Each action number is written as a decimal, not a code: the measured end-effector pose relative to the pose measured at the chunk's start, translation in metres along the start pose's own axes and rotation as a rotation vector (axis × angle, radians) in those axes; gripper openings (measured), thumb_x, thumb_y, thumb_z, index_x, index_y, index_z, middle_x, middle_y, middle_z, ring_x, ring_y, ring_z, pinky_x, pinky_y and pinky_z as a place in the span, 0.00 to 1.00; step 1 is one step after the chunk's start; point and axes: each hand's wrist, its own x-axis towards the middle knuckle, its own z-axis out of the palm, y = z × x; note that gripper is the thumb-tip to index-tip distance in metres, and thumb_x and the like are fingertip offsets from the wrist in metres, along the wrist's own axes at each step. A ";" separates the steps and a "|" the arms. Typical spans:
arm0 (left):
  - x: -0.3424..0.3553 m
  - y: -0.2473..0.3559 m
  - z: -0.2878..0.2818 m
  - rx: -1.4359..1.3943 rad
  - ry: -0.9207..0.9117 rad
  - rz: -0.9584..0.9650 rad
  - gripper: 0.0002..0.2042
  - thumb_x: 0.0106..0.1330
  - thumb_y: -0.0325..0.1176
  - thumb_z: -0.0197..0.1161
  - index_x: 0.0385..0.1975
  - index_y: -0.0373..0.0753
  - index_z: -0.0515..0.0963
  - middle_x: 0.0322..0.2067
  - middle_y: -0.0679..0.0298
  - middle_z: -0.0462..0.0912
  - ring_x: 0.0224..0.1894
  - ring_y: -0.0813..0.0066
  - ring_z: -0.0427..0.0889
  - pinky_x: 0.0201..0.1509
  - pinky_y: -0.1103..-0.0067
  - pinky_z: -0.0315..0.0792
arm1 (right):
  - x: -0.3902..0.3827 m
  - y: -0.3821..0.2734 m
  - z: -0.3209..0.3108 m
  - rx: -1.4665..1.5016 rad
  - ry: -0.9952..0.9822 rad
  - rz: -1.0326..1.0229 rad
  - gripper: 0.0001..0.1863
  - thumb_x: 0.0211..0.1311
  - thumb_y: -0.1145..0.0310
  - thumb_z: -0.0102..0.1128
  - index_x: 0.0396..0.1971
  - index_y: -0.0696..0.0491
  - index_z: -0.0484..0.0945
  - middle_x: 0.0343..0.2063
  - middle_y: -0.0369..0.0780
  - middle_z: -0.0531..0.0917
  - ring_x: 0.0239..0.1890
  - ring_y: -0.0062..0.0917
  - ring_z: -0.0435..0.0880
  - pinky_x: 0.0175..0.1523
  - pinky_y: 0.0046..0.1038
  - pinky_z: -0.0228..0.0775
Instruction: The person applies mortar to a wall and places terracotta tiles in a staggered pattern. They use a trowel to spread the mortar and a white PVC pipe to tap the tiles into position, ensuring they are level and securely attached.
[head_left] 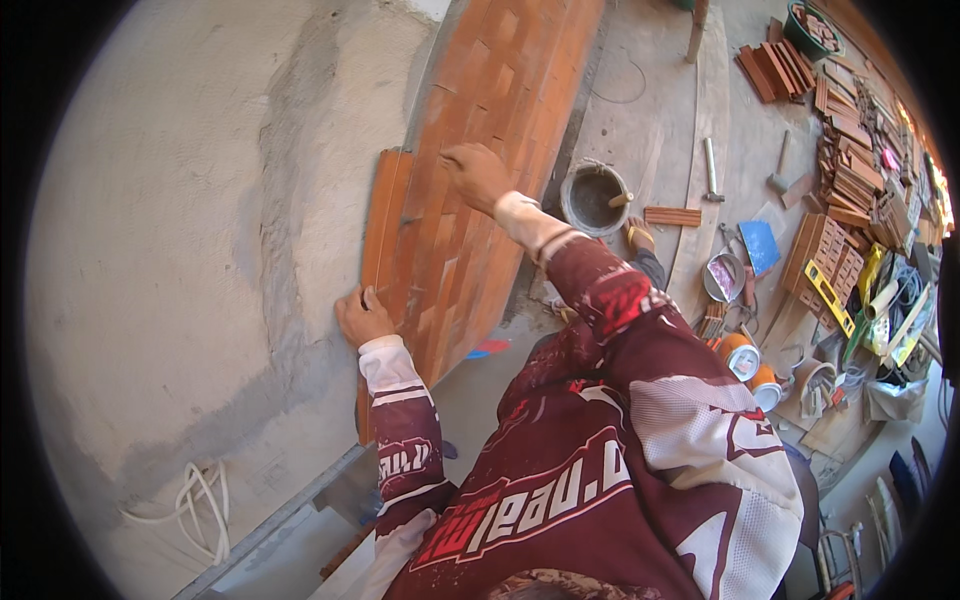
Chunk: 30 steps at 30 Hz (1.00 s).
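Note:
A wall of orange-red bricks with thin joints runs beside a plastered wall. At its left edge, a narrow raised brick stands proud of the rest. My left hand grips the near end of this brick, thumb and fingers bent against it. Farther off, my right hand hangs over the brickwork with its fingers curled into a pinch. Whatever may be between those fingertips is too small to make out. A dark bucket with a wooden handle sticking out stands to the right of the brick wall.
On the floor at right lie a hammer, a single brick, a blue board and a yellow spirit level. Stacked bricks line the far right. A white cable hangs at lower left on the plastered wall.

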 end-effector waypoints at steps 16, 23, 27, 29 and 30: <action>-0.128 0.024 0.032 -0.515 -0.131 0.311 0.22 0.58 0.31 0.66 0.53 0.34 0.75 0.44 0.48 0.79 0.48 0.47 0.76 0.53 0.60 0.70 | -0.321 0.066 -0.158 -0.391 -0.669 0.388 0.24 0.61 0.51 0.58 0.49 0.53 0.76 0.29 0.52 0.84 0.33 0.50 0.83 0.40 0.43 0.75; -0.319 0.057 0.068 -0.565 -1.378 0.374 0.12 0.61 0.40 0.61 0.36 0.39 0.81 0.37 0.52 0.83 0.44 0.51 0.81 0.50 0.62 0.73 | -0.319 0.023 -0.184 -0.539 -0.776 0.588 0.19 0.67 0.51 0.50 0.40 0.53 0.75 0.25 0.52 0.83 0.32 0.54 0.82 0.38 0.49 0.73; -0.320 0.086 0.033 -0.751 -1.303 -0.160 0.14 0.64 0.43 0.59 0.25 0.38 0.80 0.25 0.54 0.82 0.30 0.57 0.82 0.37 0.65 0.73 | -0.328 0.045 -0.217 -0.308 -0.909 0.591 0.22 0.67 0.52 0.50 0.47 0.55 0.75 0.35 0.54 0.83 0.38 0.53 0.81 0.46 0.47 0.74; -0.326 0.086 0.012 -0.853 -1.406 -0.318 0.16 0.65 0.45 0.59 0.25 0.37 0.80 0.22 0.56 0.81 0.26 0.66 0.80 0.33 0.70 0.72 | -0.312 0.045 -0.235 -0.233 -0.986 0.603 0.23 0.67 0.52 0.49 0.46 0.57 0.77 0.38 0.54 0.82 0.42 0.53 0.81 0.50 0.46 0.72; -0.349 0.085 0.013 -0.890 -1.498 -0.368 0.17 0.65 0.45 0.60 0.25 0.37 0.80 0.21 0.58 0.81 0.25 0.71 0.78 0.32 0.72 0.71 | -0.311 0.060 -0.239 -0.225 -1.036 0.596 0.23 0.67 0.52 0.49 0.47 0.57 0.77 0.38 0.54 0.83 0.42 0.53 0.81 0.49 0.46 0.72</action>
